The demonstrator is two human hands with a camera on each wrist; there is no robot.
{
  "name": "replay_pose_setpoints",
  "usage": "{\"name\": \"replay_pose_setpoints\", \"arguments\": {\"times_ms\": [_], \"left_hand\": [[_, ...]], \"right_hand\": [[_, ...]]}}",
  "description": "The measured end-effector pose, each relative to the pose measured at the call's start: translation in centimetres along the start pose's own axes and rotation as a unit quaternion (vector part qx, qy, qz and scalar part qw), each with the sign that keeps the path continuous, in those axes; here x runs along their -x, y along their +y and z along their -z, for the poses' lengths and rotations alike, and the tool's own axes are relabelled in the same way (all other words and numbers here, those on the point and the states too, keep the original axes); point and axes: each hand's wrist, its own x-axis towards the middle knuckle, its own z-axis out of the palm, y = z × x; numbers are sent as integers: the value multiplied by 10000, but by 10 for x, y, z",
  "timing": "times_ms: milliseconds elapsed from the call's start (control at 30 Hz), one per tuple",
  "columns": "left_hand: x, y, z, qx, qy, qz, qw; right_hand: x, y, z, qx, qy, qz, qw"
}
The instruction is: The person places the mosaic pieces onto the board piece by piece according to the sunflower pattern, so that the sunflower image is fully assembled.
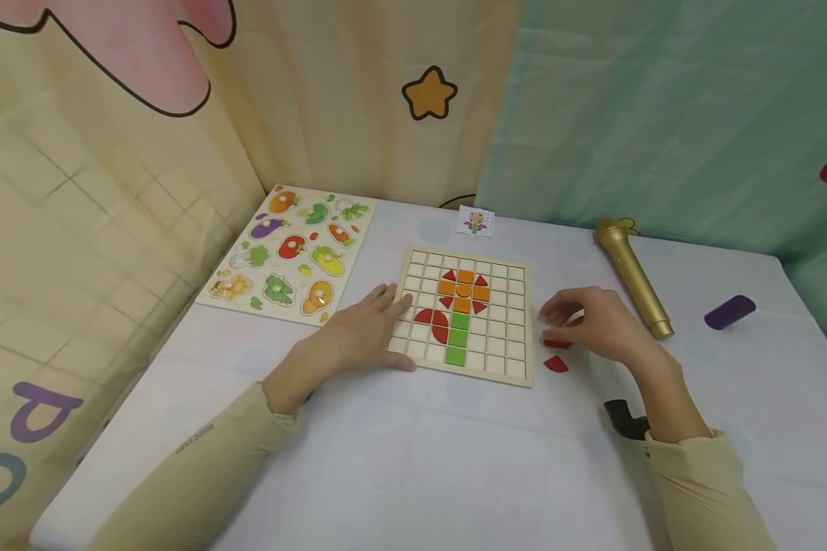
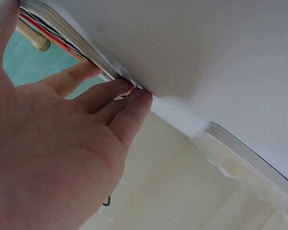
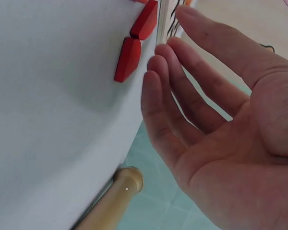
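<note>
In the head view a wooden grid board [image 1: 513, 352] lies mid-table, holding orange, red and green pieces that form a flower with a stem. My left hand [image 1: 354, 329] rests at its left edge, thumb spread along the near corner; in the left wrist view the fingertips of the left hand [image 2: 62, 139] touch the table right at the board's edge. Beyond the right edge, my right hand [image 1: 596, 321] hovers with gently bent fingers over loose red pieces [image 1: 557, 363]. The right wrist view shows nothing between the fingers of the right hand [image 3: 206, 124], beside the red pieces [image 3: 127, 60].
A vegetable puzzle board [image 1: 303, 252] lies at the back left. Behind the grid board is a small picture card [image 1: 475, 221]. A gold microphone [image 1: 634, 279], a purple cylinder [image 1: 730, 312] and a black curved object [image 1: 623, 421] lie to the right.
</note>
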Motion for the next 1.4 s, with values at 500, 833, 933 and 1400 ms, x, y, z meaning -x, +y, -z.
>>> {"name": "replay_pose_setpoints", "arguments": {"times_ms": [500,833,933,1400], "left_hand": [[-1,-1,0,-40,12,43,10000],[1,-2,2,-37,-11,36,10000],[1,-3,2,-34,-30,40,10000],[-2,-3,-2,28,-7,41,10000]], "right_hand": [[-1,1,-8,141,-265,125,9995],[-7,-16,-18,174,84,662,9976],[-11,-24,-24,126,61,755,9970],[-28,-50,-45,-14,-60,930,9956]]}}
